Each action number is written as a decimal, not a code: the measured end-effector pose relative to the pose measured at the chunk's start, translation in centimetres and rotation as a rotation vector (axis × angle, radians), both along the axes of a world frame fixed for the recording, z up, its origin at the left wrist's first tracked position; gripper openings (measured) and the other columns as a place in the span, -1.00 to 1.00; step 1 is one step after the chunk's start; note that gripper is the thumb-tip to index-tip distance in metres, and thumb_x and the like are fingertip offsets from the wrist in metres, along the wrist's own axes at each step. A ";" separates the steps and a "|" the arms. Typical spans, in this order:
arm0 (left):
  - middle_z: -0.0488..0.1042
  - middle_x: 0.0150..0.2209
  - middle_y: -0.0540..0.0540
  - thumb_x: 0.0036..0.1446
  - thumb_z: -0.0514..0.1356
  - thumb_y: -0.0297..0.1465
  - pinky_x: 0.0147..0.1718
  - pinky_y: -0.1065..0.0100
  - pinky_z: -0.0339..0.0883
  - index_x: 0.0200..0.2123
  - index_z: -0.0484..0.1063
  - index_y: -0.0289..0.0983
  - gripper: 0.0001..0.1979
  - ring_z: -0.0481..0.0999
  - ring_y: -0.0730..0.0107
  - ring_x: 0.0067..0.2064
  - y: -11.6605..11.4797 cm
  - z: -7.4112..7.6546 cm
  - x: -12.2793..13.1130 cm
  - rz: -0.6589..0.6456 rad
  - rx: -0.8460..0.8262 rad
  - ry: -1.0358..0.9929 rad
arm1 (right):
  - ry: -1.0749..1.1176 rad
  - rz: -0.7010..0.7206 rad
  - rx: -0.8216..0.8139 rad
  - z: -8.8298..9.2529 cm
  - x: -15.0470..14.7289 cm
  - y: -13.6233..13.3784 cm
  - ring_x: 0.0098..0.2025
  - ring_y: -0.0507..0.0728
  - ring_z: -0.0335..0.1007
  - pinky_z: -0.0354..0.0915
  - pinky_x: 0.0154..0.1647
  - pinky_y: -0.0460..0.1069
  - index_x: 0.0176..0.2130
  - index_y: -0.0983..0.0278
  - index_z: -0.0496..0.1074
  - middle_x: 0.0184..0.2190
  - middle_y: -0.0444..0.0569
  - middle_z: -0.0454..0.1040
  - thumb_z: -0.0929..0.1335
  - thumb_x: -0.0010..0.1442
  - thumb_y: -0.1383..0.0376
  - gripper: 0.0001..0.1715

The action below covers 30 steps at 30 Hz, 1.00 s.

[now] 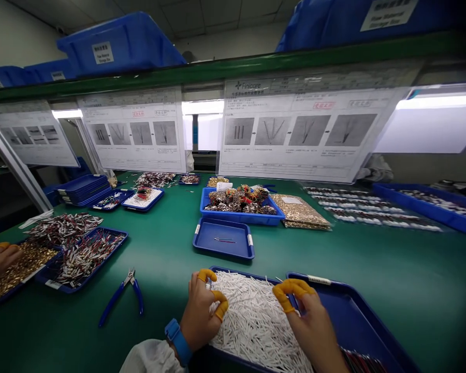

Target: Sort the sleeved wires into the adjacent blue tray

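Observation:
A blue tray point(213, 357) heaped with short white tubes point(252, 316) sits in front of me. My left hand point(202, 311) hovers over its left side, thumb and index finger curled but apart, with nothing visible between them. Above the tray's right side is my right hand point(305, 316), thumb and index finger pinched together; whatever they hold is too small to make out. Yellow finger cots cover those fingers on both hands. Dark red and black wires point(361, 361) lie partly behind my right forearm, by a larger blue tray point(357, 316).
Blue-handled cutters point(126, 295) lie open to the left. Beyond my hands, a shallow blue tray point(221, 251) holds a few thin wires. A blue bin point(241, 216) contains bundled parts. Another person's hand point(0, 264) reaches over gold pieces point(31, 261) at the far left.

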<state>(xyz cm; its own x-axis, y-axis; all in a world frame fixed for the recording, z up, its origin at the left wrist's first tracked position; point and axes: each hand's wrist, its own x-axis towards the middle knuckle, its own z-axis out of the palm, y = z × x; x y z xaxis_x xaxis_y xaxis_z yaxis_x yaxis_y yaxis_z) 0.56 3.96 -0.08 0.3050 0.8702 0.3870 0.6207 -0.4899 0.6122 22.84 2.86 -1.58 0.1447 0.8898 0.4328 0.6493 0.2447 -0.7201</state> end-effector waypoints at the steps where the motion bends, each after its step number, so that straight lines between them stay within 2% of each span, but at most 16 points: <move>1: 0.30 -0.12 -0.18 0.04 0.20 -0.56 -0.05 -0.07 0.21 -0.43 0.50 -0.24 -0.87 0.27 0.02 -0.03 0.2 0.0 -0.2 0.026 0.000 -0.010 | -0.034 0.059 -0.010 0.2 0.0 -0.3 -0.11 0.34 0.40 0.29 -0.06 0.24 -0.39 0.17 0.54 -0.24 0.09 0.52 0.33 0.12 0.14 -0.77; 3: 0.29 -0.13 -0.19 0.08 0.19 -0.52 -0.05 -0.08 0.20 -0.42 0.50 -0.25 -0.89 0.27 0.02 -0.05 0.4 0.0 -0.4 0.064 0.000 -0.027 | -0.109 0.203 -0.050 0.5 -0.7 -1.0 -0.15 0.29 0.44 0.33 -0.06 0.16 -0.38 0.11 0.57 -0.28 0.00 0.55 0.44 -0.02 0.22 -0.90; 6: 0.30 -0.15 -0.19 0.10 0.19 -0.50 -0.06 -0.06 0.22 -0.41 0.49 -0.25 -0.90 0.28 0.03 -0.05 0.5 0.1 -0.5 0.087 0.002 -0.041 | -0.213 0.316 -0.102 0.3 -2.1 -1.9 -0.14 0.30 0.45 0.38 -0.12 0.11 -0.33 0.07 0.59 -0.28 -0.02 0.57 0.49 -0.20 0.38 -0.66; 7: 0.30 -0.15 -0.18 0.10 0.19 -0.50 -0.06 -0.05 0.22 -0.41 0.49 -0.25 -0.90 0.28 0.04 -0.06 0.5 0.0 -0.5 0.090 0.003 -0.045 | -0.244 0.314 -0.110 0.2 -2.6 -2.1 -0.14 0.32 0.45 0.38 -0.13 0.12 -0.33 0.09 0.60 -0.29 0.00 0.57 0.48 -0.21 0.40 -0.65; 11: 0.31 -0.18 -0.17 0.10 0.21 -0.47 -0.06 -0.02 0.24 -0.41 0.49 -0.24 -0.92 0.29 0.06 -0.07 0.3 -0.1 -0.2 0.071 0.002 -0.057 | -0.346 0.204 -0.106 -0.1 -3.8 -2.1 -0.25 0.36 0.40 0.34 -0.25 0.19 -0.49 0.19 0.55 -0.41 0.10 0.52 0.41 -0.14 0.45 -0.82; 15: 0.33 -0.21 -0.16 0.10 0.22 -0.46 -0.08 0.01 0.26 -0.39 0.51 -0.23 -0.93 0.31 0.07 -0.08 0.2 -0.2 -0.1 0.022 -0.002 -0.063 | -0.354 0.094 -0.082 -0.3 -4.4 -1.7 -0.28 0.35 0.36 0.29 -0.27 0.19 -0.59 0.19 0.47 -0.48 0.10 0.49 0.33 -0.09 0.50 -0.77; 19: 0.36 -0.22 -0.15 0.13 0.21 -0.43 -0.10 0.04 0.28 -0.37 0.52 -0.21 -0.92 0.32 0.10 -0.11 0.2 -0.3 0.1 -0.017 -0.010 -0.070 | -0.223 0.004 -0.075 -0.6 -3.9 -1.2 -0.24 0.34 0.38 0.31 -0.21 0.19 -0.48 0.19 0.49 -0.43 0.11 0.52 0.29 -0.04 0.45 -0.78; 21: 0.38 -0.23 -0.14 0.13 0.22 -0.42 -0.11 0.07 0.29 -0.37 0.53 -0.20 -0.92 0.34 0.12 -0.12 0.1 -0.3 0.2 -0.040 -0.016 -0.071 | -0.125 -0.024 -0.086 -0.7 -3.6 -1.0 -0.28 0.32 0.43 0.34 -0.24 0.18 -0.42 0.21 0.50 -0.40 0.10 0.54 0.28 -0.02 0.41 -0.78; 25: 0.40 -0.22 -0.14 0.13 0.24 -0.41 -0.12 0.09 0.30 -0.34 0.55 -0.17 -0.92 0.35 0.13 -0.12 0.0 -0.3 0.3 -0.069 -0.021 -0.074 | 0.095 -0.027 -0.128 -0.6 -3.7 -1.0 -0.34 0.29 0.51 0.38 -0.31 0.14 -0.35 0.22 0.51 -0.40 0.06 0.59 0.27 0.03 0.30 -0.77; 30: 0.41 -0.24 -0.15 0.14 0.23 -0.41 -0.15 0.08 0.32 -0.35 0.55 -0.19 -0.92 0.36 0.12 -0.14 0.0 -0.2 0.3 -0.050 -0.024 -0.077 | 0.407 -0.018 -0.177 -0.3 -4.0 -0.9 -0.30 0.29 0.55 0.43 -0.30 0.14 -0.34 0.23 0.51 -0.38 0.06 0.63 0.33 0.01 0.20 -0.78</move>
